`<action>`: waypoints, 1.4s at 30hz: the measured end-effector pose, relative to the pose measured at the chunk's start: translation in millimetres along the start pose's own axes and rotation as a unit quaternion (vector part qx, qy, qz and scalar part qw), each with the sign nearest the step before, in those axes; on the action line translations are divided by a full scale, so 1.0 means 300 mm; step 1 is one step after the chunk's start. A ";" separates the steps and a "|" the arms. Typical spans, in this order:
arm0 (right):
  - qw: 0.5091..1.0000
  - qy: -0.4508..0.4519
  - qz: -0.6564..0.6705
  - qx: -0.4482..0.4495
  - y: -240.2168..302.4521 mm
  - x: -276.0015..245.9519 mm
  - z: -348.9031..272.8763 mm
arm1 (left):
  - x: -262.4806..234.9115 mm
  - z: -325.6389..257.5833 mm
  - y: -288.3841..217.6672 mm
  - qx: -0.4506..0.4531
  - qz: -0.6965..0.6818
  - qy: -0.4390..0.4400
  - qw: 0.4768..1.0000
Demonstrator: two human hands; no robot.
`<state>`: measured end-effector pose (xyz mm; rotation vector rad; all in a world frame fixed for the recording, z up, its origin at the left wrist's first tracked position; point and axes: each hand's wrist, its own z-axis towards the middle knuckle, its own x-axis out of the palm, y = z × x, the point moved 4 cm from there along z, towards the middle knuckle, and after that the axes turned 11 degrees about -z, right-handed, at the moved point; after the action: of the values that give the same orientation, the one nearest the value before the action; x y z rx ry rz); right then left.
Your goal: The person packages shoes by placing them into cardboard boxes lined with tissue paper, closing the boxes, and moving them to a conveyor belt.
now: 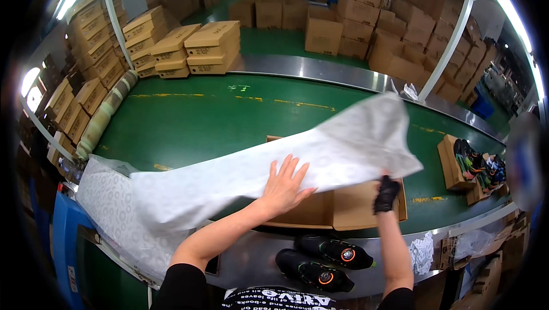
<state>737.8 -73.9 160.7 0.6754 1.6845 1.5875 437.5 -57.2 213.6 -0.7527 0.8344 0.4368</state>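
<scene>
A large sheet of white wrapping paper (229, 173) is spread at a slant in front of me, its far right end lifted and blurred. My left hand (286, 184), bare, lies on the sheet with its fingers spread. My right hand (387, 194), in a black glove, is closed on the sheet's near edge at the right. Under the paper an open brown shoe box (366, 204) shows in part; the rest of it is hidden. Nearer to me, a pair of black shoes (334, 251) with orange-ringed dials rests on the metal edge.
A pile of patterned paper (106, 195) lies at the left. Lidded shoe boxes (211, 47) are stacked beyond the green belt (200, 110). At the right stands a box of colourful shoes (457, 164). White paper scraps (422, 253) lie near my right forearm.
</scene>
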 end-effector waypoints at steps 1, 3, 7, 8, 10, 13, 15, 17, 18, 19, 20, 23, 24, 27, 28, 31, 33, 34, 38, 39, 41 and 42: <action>0.998 -0.052 -0.018 0.002 -0.028 -0.098 0.088 | 0.035 -0.026 0.024 -0.018 0.039 0.045 0.998; 0.987 -0.147 0.002 -0.065 -0.133 -0.308 0.263 | 0.114 -0.090 0.119 -0.073 0.093 0.108 0.987; 0.936 -0.318 -0.149 0.021 -0.297 -0.605 0.366 | 0.111 -0.236 0.245 -0.155 0.098 0.155 0.971; 0.906 -0.382 -0.178 0.043 -0.306 -0.655 0.374 | 0.088 -0.252 0.268 -0.161 0.127 0.136 0.969; 0.869 -0.420 -0.257 0.049 -0.319 -0.769 0.399 | 0.039 -0.283 0.356 -0.184 0.152 0.054 0.970; 0.955 -0.221 -0.032 0.195 -0.407 -0.831 0.410 | -0.001 -0.383 0.562 -0.414 0.088 -0.017 0.906; 0.931 -0.267 -0.163 0.188 -0.296 -0.830 0.308 | -0.039 -0.451 0.668 -0.562 -0.133 -0.094 0.811; 0.909 -0.358 -0.208 0.049 -0.224 -0.841 0.189 | -0.044 -0.464 0.675 -0.618 -0.450 -0.158 0.625; 0.946 -0.277 -0.164 -0.049 -0.168 -0.773 0.099 | -0.033 -0.466 0.689 -0.575 -0.530 -0.176 0.597; 0.923 -0.168 -0.321 -0.127 -0.090 -0.703 -0.018 | -0.025 -0.479 0.701 -0.528 -0.604 -0.194 0.564; 0.940 -0.019 -0.242 -0.239 -0.109 -0.682 -0.100 | 0.000 -0.462 0.702 -0.475 -0.677 -0.200 0.525; 0.785 0.338 -0.421 -0.305 -0.064 -0.488 -0.482 | 0.002 -0.433 0.717 -0.498 -0.556 -0.194 0.637; 0.694 0.427 -0.460 -0.353 0.013 -0.395 -0.618 | -0.011 -0.435 0.732 -0.503 -0.480 -0.172 0.698; 0.629 0.455 -0.540 -0.325 -0.037 -0.432 -0.830 | -0.092 -0.336 0.700 -0.398 -0.511 -0.165 0.744; 0.620 0.445 -0.543 -0.351 -0.033 -0.438 -0.872 | -0.123 -0.301 0.680 -0.380 -0.535 -0.159 0.737; 0.587 0.398 -0.580 -0.402 -0.041 -0.394 -0.936 | -0.164 -0.296 0.680 -0.432 -0.532 -0.140 0.714; 0.564 0.390 -0.600 -0.412 -0.052 -0.345 -0.942 | -0.165 -0.406 0.844 -0.460 -0.436 -0.094 0.768; 0.581 0.384 -0.575 -0.429 -0.072 -0.329 -0.934 | -0.145 -0.453 0.895 -0.470 -0.371 -0.081 0.797; 0.682 0.376 -0.445 -0.442 -0.010 -0.228 -0.890 | -0.113 -0.517 0.946 -0.393 -0.020 -0.011 0.919; 0.701 0.402 -0.420 -0.414 0.064 -0.191 -0.881 | -0.113 -0.524 0.936 -0.389 0.046 -0.004 0.920; 0.760 0.441 -0.319 -0.355 0.180 -0.109 -0.849 | -0.125 -0.532 0.889 -0.392 0.063 -0.020 0.917; 0.815 0.458 -0.204 -0.292 0.234 -0.064 -0.818 | -0.133 -0.536 0.868 -0.395 0.071 -0.029 0.915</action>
<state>549.3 -232.5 230.1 -0.8582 1.5960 2.0696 172.2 -6.2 64.3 -1.4210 0.6446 0.9497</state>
